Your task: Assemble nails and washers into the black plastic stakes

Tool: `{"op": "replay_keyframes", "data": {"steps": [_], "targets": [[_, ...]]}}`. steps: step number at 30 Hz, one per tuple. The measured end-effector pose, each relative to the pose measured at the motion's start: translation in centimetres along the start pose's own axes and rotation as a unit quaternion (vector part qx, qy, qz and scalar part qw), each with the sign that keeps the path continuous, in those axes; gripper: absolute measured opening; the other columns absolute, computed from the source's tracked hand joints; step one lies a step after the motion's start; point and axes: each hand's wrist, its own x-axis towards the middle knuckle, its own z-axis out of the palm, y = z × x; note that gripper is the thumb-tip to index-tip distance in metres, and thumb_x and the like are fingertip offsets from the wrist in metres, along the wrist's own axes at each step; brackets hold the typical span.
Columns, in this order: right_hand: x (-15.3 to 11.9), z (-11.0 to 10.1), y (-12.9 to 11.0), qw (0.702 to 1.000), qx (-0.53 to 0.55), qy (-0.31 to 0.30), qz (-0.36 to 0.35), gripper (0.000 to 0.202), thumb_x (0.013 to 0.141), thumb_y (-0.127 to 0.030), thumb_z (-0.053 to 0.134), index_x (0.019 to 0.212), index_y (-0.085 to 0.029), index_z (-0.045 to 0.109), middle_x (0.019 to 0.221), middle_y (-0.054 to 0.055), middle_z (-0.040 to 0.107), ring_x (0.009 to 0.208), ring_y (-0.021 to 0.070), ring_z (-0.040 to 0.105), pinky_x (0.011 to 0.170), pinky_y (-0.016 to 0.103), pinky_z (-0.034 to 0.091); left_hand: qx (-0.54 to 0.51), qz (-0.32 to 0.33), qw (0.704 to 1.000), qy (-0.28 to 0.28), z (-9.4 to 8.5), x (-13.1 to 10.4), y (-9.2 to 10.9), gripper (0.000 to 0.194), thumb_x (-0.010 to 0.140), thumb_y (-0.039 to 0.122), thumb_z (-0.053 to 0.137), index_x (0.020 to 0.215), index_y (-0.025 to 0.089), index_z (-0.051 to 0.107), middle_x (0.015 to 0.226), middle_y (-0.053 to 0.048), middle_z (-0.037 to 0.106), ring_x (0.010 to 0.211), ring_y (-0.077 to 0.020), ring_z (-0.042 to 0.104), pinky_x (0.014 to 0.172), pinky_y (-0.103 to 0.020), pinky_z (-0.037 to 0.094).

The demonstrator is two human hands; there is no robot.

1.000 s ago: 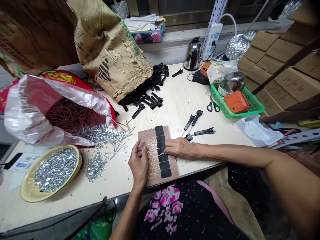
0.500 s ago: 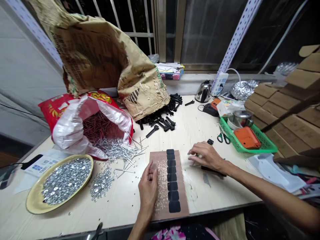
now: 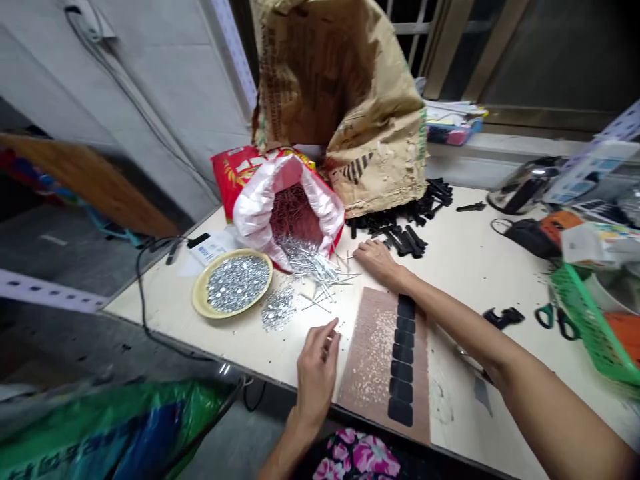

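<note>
My right hand (image 3: 379, 261) reaches across the table to the near side of the black plastic parts (image 3: 407, 241), beside the metal pins (image 3: 320, 267). Its fingers are curled, and what they hold, if anything, is hidden. Left of the brown board (image 3: 367, 373), my left hand (image 3: 317, 363) hovers with thumb and fingers curved and a gap between them. A column of black squares (image 3: 401, 381) lies on the board, with small pale bits to its left. A yellow bowl (image 3: 198, 293) holds small metal discs, and more discs (image 3: 279, 309) are heaped beside it.
Behind the pins stand a red and white sack (image 3: 250, 207) and a large brown paper sack (image 3: 385, 167). On the right are a black part (image 3: 503, 318), scissors (image 3: 555, 317), a green basket (image 3: 575, 313) and a kettle (image 3: 523, 187). A cable hangs over the left table edge.
The view has turned left. My right hand has moved from right of the board to the far side, near the pins and black parts. My left hand has shifted slightly away from the board.
</note>
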Motion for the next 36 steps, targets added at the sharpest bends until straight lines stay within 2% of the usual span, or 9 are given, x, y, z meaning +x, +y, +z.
{"op": "replay_keyframes", "data": {"steps": [3, 6, 10, 14, 25, 29, 32, 34, 36], "targets": [[-1.4, 0.6, 0.7, 1.0, 0.001, 0.006, -0.001, 0.02, 0.093, -0.016, 0.041, 0.094, -0.013, 0.061, 0.094, 0.011, 0.059, 0.09, 0.0223, 0.047, 0.074, 0.032, 0.03, 0.101, 0.02, 0.991, 0.08, -3.6, 0.3, -2.4, 0.028, 0.089, 0.032, 0.047, 0.109, 0.021, 0.062, 0.097, -0.009, 0.061, 0.086, -0.0195, 0.061, 0.075, -0.031, 0.05], [-3.1, 0.7, 1.2, 0.999, -0.003, 0.034, 0.013, 0.024, 0.094, -0.018, 0.037, 0.097, -0.013, 0.06, 0.093, 0.011, 0.059, 0.09, 0.022, 0.047, 0.075, 0.031, 0.032, 0.172, 0.035, 0.98, 0.098, -5.5, 0.7, -4.9, 0.027, 0.09, 0.03, 0.043, 0.108, 0.018, 0.06, 0.098, -0.01, 0.058, 0.092, -0.0219, 0.059, 0.082, -0.036, 0.048], [-5.0, -0.5, 1.1, 0.991, 0.033, 0.116, 0.057, 0.029, 0.096, -0.02, 0.033, 0.105, -0.014, 0.059, 0.093, 0.01, 0.06, 0.091, 0.0209, 0.05, 0.076, 0.029, 0.036, 0.224, 0.029, 0.969, 0.102, -5.8, 1.3, -6.3, 0.024, 0.09, 0.027, 0.042, 0.104, 0.017, 0.059, 0.096, -0.011, 0.055, 0.089, -0.0235, 0.058, 0.079, -0.037, 0.048], [-6.2, -2.9, -0.5, 0.98, 0.053, 0.175, 0.084, 0.033, 0.097, -0.023, 0.031, 0.116, -0.016, 0.056, 0.094, 0.008, 0.061, 0.089, 0.018, 0.056, 0.072, 0.027, 0.04, 0.299, -0.018, 0.951, 0.08, -5.9, 1.7, -5.6, 0.019, 0.088, 0.023, 0.044, 0.098, 0.016, 0.059, 0.094, -0.009, 0.054, 0.079, -0.0218, 0.059, 0.071, -0.034, 0.048], [-8.2, -6.0, -7.6, 0.955, 0.235, 0.161, 0.088, 0.026, 0.092, -0.023, 0.042, 0.109, -0.019, 0.062, 0.093, 0.006, 0.06, 0.074, 0.0149, 0.058, 0.063, 0.027, 0.049, 0.421, -0.02, 0.906, 0.038, -6.5, 1.8, -6.0, 0.028, 0.093, 0.02, 0.031, 0.096, 0.015, 0.059, 0.093, -0.01, 0.058, 0.073, -0.0177, 0.059, 0.062, -0.028, 0.041], [-8.9, -6.8, -11.7, 0.937, 0.309, 0.155, 0.055, 0.025, 0.091, -0.017, 0.043, 0.108, -0.016, 0.063, 0.089, 0.006, 0.059, 0.071, 0.0144, 0.057, 0.062, 0.028, 0.05, 0.293, -0.04, 0.951, 0.084, -6.9, 2.4, -5.8, 0.021, 0.089, 0.023, 0.038, 0.09, 0.016, 0.058, 0.087, -0.009, 0.059, 0.074, -0.0196, 0.058, 0.063, -0.029, 0.042], [-8.9, -7.1, -14.4, 0.92, 0.36, 0.155, 0.032, 0.022, 0.09, -0.017, 0.046, 0.103, -0.016, 0.064, 0.088, 0.006, 0.061, 0.074, 0.0147, 0.058, 0.063, 0.027, 0.05, 0.045, -0.09, 0.988, 0.114, -6.5, 2.6, -4.5, 0.019, 0.084, 0.035, 0.049, 0.084, 0.017, 0.057, 0.069, -0.002, 0.057, 0.06, -0.0159, 0.054, 0.056, -0.027, 0.041], [-8.8, -7.2, -15.7, 0.916, 0.369, 0.153, 0.027, 0.021, 0.09, -0.019, 0.05, 0.103, -0.018, 0.065, 0.087, 0.005, 0.06, 0.074, 0.0139, 0.058, 0.064, 0.025, 0.048, -0.153, -0.143, 0.973, 0.096, -5.9, 2.7, -3.1, 0.028, 0.077, 0.043, 0.059, 0.083, 0.016, 0.056, 0.06, 0.002, 0.054, 0.05, -0.0108, 0.048, 0.05, -0.023, 0.037], [-8.6, -7.3, -16.5, 0.919, 0.36, 0.156, 0.029, 0.021, 0.09, -0.021, 0.051, 0.104, -0.021, 0.065, 0.087, 0.004, 0.06, 0.075, 0.0134, 0.057, 0.065, 0.024, 0.046, -0.312, -0.186, 0.929, 0.072, -5.2, 2.8, -1.5, 0.038, 0.067, 0.045, 0.07, 0.083, 0.014, 0.056, 0.059, 0.004, 0.053, 0.048, -0.0073, 0.046, 0.048, -0.02, 0.036]]}}
